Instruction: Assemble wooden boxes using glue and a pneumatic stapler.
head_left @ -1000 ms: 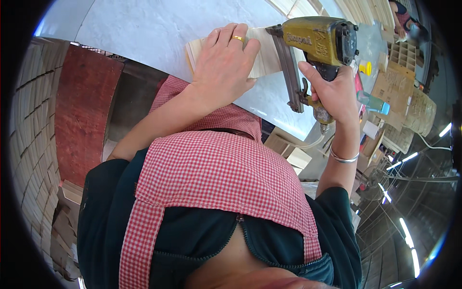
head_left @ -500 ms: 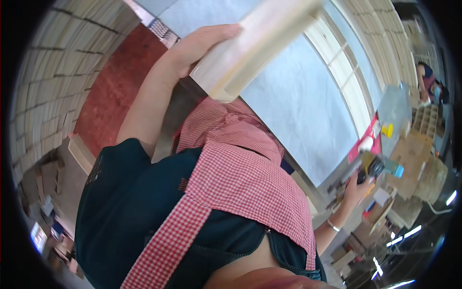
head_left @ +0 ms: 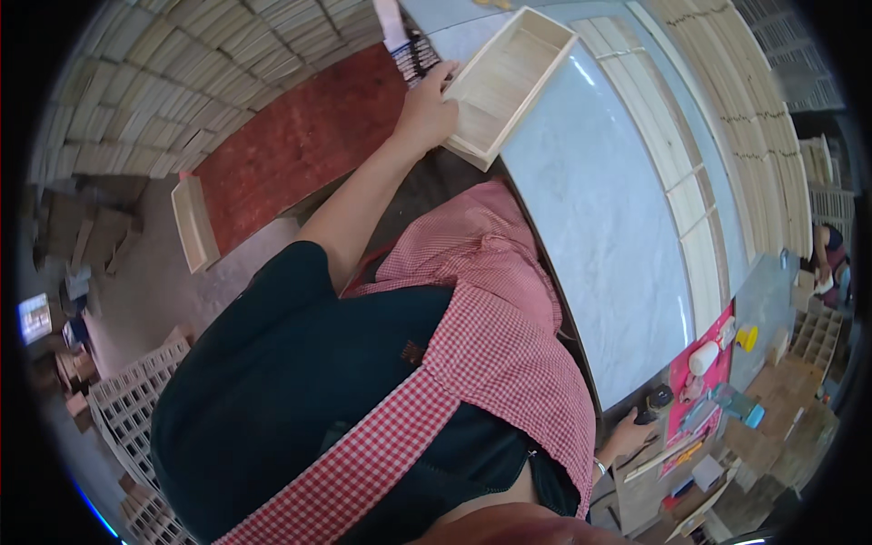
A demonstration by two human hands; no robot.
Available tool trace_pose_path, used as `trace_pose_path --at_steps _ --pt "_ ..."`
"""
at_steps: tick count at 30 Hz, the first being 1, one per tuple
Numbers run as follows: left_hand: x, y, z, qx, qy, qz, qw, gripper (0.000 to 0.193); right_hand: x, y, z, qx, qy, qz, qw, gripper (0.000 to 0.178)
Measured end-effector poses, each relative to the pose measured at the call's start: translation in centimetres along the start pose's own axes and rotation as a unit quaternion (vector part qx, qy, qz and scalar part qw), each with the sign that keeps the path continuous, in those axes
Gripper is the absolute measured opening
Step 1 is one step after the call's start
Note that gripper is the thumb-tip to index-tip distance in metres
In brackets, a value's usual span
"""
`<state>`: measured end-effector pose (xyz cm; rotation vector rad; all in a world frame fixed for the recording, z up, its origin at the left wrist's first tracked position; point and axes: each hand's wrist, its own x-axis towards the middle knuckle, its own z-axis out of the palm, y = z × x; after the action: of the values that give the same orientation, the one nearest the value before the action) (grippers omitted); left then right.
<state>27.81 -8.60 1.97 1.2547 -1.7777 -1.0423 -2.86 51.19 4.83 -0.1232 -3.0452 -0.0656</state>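
My left hand (head_left: pixel 431 116) grips the near left side of an open wooden box (head_left: pixel 495 86). The pale, shallow rectangular box is tilted, its hollow inside facing up toward me. It overhangs the near edge of a whitish worktable (head_left: pixel 599 218). Far to the right, my right hand (head_left: pixel 627 438) is closed around a black hand tool (head_left: pixel 656 401) by the table's right end. The tool is small in view and its exact kind cannot be made out; part of its handle is hidden by my fingers.
Long pale wooden strips (head_left: pixel 654 136) lie along the table's far side, with stacked boards (head_left: pixel 727 127) behind. A red board (head_left: pixel 300 145) stands left. At right are a white bottle (head_left: pixel 703 358), a yellow object (head_left: pixel 747 338) and a clear blue bottle (head_left: pixel 738 404).
The wooden box has turned so its open inside shows. My right hand and the black tool have shifted left, away from the blue bottle. The whole view has swung as well.
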Motion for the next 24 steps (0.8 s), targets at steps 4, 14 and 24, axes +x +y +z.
trace_pose_path --at_steps 4,14,24 --pt "-2.5 -4.3 -5.7 -0.045 0.075 -0.051 0.995 0.058 0.7 1.4 2.3 0.032 0.006 -0.017 0.999 0.060" --pt "-19.1 -28.2 -22.5 0.182 0.356 -0.206 0.893 0.050 -8.0 -24.1 6.2 -0.073 -0.072 -0.189 0.977 0.060" --pt "-21.2 -28.2 -24.0 0.466 0.339 -0.337 0.744 0.030 -33.5 -48.6 -3.3 -0.231 -0.155 -0.283 0.918 0.059"
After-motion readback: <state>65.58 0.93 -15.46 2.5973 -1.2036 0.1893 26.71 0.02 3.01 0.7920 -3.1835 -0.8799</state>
